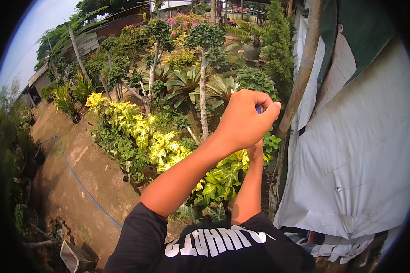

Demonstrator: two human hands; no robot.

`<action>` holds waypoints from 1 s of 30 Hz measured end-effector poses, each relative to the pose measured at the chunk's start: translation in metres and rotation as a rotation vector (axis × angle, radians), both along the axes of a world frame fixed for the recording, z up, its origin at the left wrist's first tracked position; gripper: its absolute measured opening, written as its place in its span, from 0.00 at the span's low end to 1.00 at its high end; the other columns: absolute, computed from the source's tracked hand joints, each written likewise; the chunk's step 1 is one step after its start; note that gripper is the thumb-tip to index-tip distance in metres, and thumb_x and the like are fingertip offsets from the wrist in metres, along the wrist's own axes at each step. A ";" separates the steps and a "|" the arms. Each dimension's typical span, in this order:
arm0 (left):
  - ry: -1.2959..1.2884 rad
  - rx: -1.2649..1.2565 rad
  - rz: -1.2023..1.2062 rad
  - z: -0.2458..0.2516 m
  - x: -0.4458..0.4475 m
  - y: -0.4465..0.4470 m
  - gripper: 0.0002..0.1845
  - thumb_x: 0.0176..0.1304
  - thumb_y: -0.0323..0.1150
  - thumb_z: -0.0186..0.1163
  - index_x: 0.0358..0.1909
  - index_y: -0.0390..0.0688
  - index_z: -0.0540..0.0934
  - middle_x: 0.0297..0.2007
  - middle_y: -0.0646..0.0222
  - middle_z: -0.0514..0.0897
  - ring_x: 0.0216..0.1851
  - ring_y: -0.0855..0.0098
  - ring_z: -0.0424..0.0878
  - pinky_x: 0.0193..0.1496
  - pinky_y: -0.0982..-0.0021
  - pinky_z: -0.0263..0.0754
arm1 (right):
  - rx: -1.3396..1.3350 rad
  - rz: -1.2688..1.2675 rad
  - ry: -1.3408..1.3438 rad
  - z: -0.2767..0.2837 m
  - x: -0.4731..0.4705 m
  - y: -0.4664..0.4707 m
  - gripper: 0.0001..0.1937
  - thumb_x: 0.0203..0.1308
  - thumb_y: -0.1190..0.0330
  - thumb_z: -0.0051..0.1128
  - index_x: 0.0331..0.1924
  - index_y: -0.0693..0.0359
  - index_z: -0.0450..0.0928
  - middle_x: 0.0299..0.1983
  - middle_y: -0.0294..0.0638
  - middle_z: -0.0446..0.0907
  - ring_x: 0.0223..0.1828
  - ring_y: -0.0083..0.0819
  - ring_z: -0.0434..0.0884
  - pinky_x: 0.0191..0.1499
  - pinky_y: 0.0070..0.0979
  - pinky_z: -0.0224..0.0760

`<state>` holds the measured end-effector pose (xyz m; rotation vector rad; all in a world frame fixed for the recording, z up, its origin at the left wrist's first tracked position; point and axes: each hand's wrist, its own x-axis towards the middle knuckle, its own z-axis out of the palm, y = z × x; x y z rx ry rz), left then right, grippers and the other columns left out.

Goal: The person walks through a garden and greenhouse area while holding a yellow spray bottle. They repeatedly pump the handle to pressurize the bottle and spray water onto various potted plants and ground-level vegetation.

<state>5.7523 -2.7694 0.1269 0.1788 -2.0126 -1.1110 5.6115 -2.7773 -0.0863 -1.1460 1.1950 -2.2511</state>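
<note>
My left hand (248, 114) is raised in front of me, its fingers curled round a small blue object (258, 109). Only a bit of that object shows between thumb and forefinger, too little to name it. Behind and below the left hand, my right hand (256, 150) is mostly hidden; its wrist and forearm are in view. Both hands are held up over yellow-green variegated foliage (225, 174), close to a leafy shrub (271, 143) and a bamboo pole (300, 78).
A wrinkled white tarp (348, 163) hangs on the right. Small trees with pale trunks (203, 95) and bromeliads (188, 85) fill the bed ahead. Across the dirt path (85, 160) on the left runs a blue hose (78, 181). A square planter (76, 257) lies tilted at bottom left.
</note>
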 end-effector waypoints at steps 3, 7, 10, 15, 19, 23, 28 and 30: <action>-0.044 -0.119 -0.044 -0.001 -0.008 0.007 0.17 0.60 0.37 0.63 0.22 0.32 0.82 0.18 0.55 0.81 0.20 0.64 0.78 0.30 0.62 0.73 | -0.012 -0.056 -0.058 0.001 0.001 0.007 0.25 0.71 0.45 0.49 0.29 0.59 0.74 0.19 0.31 0.72 0.17 0.16 0.66 0.21 0.21 0.54; -0.052 -0.114 0.068 -0.019 -0.008 0.004 0.18 0.64 0.39 0.63 0.23 0.35 0.82 0.15 0.67 0.76 0.20 0.77 0.71 0.26 0.69 0.65 | -0.012 -0.024 -0.132 -0.011 0.029 0.005 0.25 0.71 0.45 0.49 0.27 0.60 0.73 0.19 0.32 0.71 0.17 0.17 0.65 0.21 0.21 0.54; -0.071 -0.031 0.106 -0.019 -0.009 0.003 0.18 0.64 0.39 0.64 0.23 0.35 0.82 0.15 0.68 0.75 0.20 0.77 0.70 0.26 0.68 0.64 | -0.015 -0.050 -0.154 -0.014 0.031 0.009 0.26 0.71 0.45 0.50 0.27 0.60 0.73 0.18 0.32 0.70 0.16 0.17 0.65 0.21 0.21 0.53; -0.078 -0.106 0.091 -0.024 -0.007 0.010 0.16 0.64 0.39 0.63 0.24 0.35 0.83 0.14 0.65 0.75 0.18 0.74 0.72 0.26 0.68 0.65 | -0.015 -0.047 -0.179 -0.021 0.040 0.006 0.26 0.71 0.45 0.50 0.25 0.60 0.72 0.17 0.32 0.69 0.16 0.18 0.64 0.20 0.21 0.53; -0.055 -0.198 0.082 -0.029 -0.012 0.024 0.15 0.62 0.38 0.63 0.24 0.36 0.84 0.14 0.61 0.76 0.17 0.67 0.74 0.26 0.65 0.67 | -0.010 -0.048 -0.173 -0.020 0.042 0.010 0.27 0.71 0.45 0.50 0.24 0.60 0.72 0.16 0.32 0.68 0.15 0.18 0.64 0.20 0.21 0.52; -0.054 -0.206 0.052 -0.024 -0.012 0.026 0.14 0.60 0.37 0.63 0.24 0.36 0.85 0.16 0.56 0.79 0.19 0.59 0.78 0.28 0.61 0.71 | -0.010 -0.053 -0.173 -0.019 0.042 0.013 0.28 0.71 0.45 0.50 0.23 0.61 0.72 0.15 0.32 0.67 0.15 0.19 0.64 0.20 0.21 0.51; -0.001 -0.138 0.033 -0.016 -0.013 0.023 0.15 0.58 0.37 0.64 0.22 0.34 0.84 0.16 0.55 0.79 0.19 0.59 0.79 0.28 0.62 0.73 | -0.022 -0.067 -0.162 -0.015 0.037 0.013 0.28 0.71 0.45 0.50 0.21 0.61 0.71 0.14 0.32 0.66 0.14 0.20 0.63 0.20 0.21 0.51; -0.020 -0.174 -0.027 -0.010 -0.010 0.021 0.15 0.61 0.37 0.64 0.24 0.34 0.82 0.17 0.55 0.80 0.21 0.58 0.80 0.30 0.60 0.74 | -0.023 -0.065 -0.160 -0.013 0.038 0.013 0.29 0.71 0.45 0.51 0.21 0.61 0.71 0.13 0.32 0.65 0.14 0.20 0.63 0.20 0.21 0.50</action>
